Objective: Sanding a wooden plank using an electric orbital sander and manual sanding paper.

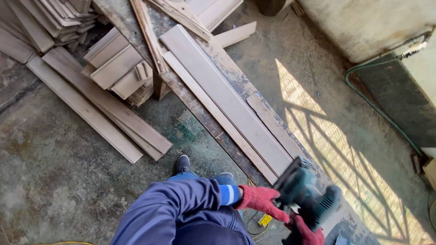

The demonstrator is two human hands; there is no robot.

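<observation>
Left hand (260,199), red knit glove, grip wrapping around teal-black power sander (305,193); right hand (309,232), same glove, gripping sander from below. Sander hovering over end of long pale smooth plank (227,97) lying on rough weathered board (200,111), concrete floor (59,168).

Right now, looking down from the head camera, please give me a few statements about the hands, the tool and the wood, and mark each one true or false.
1. Both hands wear red gloves. True: left hand, right hand.
2. The power tool lies alone on the floor. False: both gloved hands hold it.
3. Long planks lie on a worn board ahead. True.
4. The green hose runs across the planks. False: it runs along the floor by the wall on the right.
5. The person's sleeve is yellow. False: blue.
</observation>
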